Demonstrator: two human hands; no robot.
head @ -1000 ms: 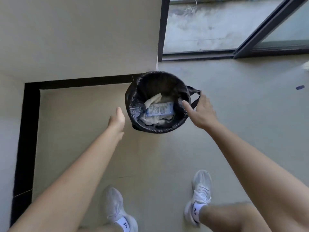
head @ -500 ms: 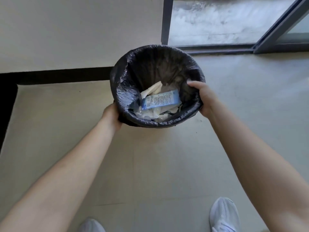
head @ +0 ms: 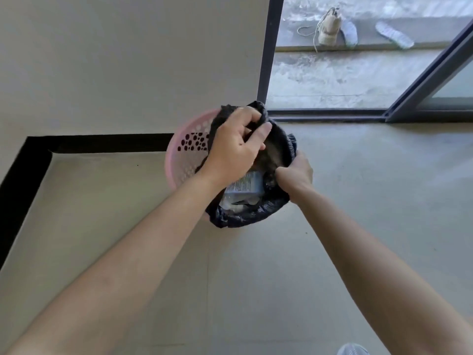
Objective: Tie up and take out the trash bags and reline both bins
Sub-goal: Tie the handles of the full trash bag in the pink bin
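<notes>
Bag (head: 243, 218) partly peeled off pink bin (head: 178, 160), left grip (head: 234, 147) and right grip (head: 297, 173) clutching it

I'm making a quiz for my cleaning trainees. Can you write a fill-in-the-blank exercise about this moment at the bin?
The perforated bin is ____ in colour. The trash bag in it is ____ in colour. The left hand and right hand both grip the ____. The printed packet lies ____ the bag.
Missing words: pink; black; bag; inside.
</notes>
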